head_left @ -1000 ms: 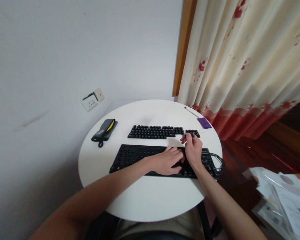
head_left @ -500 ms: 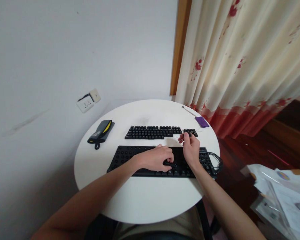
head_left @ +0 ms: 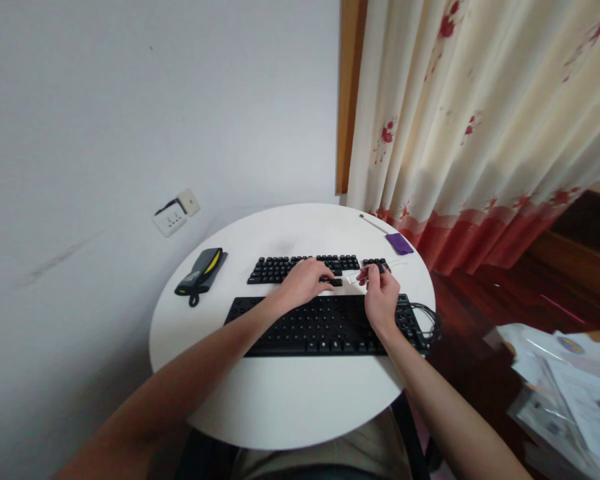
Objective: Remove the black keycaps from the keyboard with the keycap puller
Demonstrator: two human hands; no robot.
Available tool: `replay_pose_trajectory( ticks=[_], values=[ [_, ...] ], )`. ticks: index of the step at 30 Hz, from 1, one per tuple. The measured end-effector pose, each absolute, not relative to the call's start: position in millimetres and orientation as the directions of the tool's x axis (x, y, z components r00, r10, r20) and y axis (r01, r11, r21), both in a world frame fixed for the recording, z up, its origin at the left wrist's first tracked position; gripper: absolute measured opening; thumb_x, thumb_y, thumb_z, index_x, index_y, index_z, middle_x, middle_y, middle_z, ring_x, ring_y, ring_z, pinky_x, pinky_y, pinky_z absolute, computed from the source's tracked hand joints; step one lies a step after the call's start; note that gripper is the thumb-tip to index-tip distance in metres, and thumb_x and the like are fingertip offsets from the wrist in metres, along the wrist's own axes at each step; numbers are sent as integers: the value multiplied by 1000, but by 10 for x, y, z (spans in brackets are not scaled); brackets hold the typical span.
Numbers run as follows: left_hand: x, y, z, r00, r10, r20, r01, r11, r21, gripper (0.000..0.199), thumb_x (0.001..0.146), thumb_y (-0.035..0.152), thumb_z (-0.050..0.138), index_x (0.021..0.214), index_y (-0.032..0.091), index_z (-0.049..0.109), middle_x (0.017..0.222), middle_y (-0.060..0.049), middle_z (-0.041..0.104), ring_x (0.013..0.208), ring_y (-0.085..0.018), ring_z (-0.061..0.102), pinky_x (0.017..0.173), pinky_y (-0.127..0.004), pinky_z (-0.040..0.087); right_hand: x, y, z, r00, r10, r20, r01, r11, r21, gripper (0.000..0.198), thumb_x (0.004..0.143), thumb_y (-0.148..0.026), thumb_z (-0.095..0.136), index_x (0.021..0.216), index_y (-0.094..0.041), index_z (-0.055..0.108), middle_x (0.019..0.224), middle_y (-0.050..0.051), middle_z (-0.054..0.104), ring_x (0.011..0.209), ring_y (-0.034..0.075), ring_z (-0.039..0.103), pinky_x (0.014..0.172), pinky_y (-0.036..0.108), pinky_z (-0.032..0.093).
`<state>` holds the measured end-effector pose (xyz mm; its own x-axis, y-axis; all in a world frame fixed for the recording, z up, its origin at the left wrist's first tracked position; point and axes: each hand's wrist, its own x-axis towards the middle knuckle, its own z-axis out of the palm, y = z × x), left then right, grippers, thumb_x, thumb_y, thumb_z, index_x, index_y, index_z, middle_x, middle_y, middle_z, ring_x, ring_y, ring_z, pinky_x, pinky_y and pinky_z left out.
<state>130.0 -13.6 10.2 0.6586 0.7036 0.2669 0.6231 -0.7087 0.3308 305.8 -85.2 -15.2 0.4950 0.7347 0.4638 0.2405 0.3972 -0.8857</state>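
Note:
My left hand [head_left: 305, 281] is closed on a long black keycap [head_left: 333, 283], right at the front row of the laid-out keycaps [head_left: 267, 271]. In my right hand [head_left: 382, 297] a keycap puller [head_left: 380, 268] is pinched by its dark handle, its thin wires sticking out on both sides. That hand hovers over the right part of the black keyboard [head_left: 325, 333], whose key positions look bare in the upper rows; along the front edge some keys seem to be in place. A smaller group of keycaps [head_left: 370, 262] sits just behind my right hand.
A grey and yellow pouch [head_left: 203, 272] lies on the left of the round white table [head_left: 280, 400]. Toward the back right are a thin brush [head_left: 373, 223] and a purple cloth [head_left: 399, 243]. The coiled keyboard cable [head_left: 430, 320] rests by the right edge.
My left hand has moved from the keyboard's front edge away from me to the keycap rows, carrying the black keycap. My right hand has stayed nearly in place with the puller.

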Motion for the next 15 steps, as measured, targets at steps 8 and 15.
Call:
replay_pose_trajectory(
  ticks=[8, 15],
  values=[
    [1561, -2, -123, 648, 702, 295, 685, -706, 178, 12, 78, 32, 78, 88, 25, 77, 100, -6, 61, 101, -26, 53, 88, -39, 42, 3067, -873, -112, 488, 749, 448, 228, 386, -894, 39, 98, -41, 41, 72, -19, 61, 67, 3, 63, 65, 17, 57, 65, 28, 45],
    [1514, 23, -181, 598, 727, 336, 708, -676, 203, 16, 76, 32, 80, 89, 24, 75, 104, -6, 55, 103, -25, 48, 93, -40, 42, 3071, -863, -123, 480, 760, 439, 204, 390, -898, 38, 98, -40, 42, 73, -19, 61, 67, 2, 63, 65, 17, 58, 65, 28, 45]
  ],
)
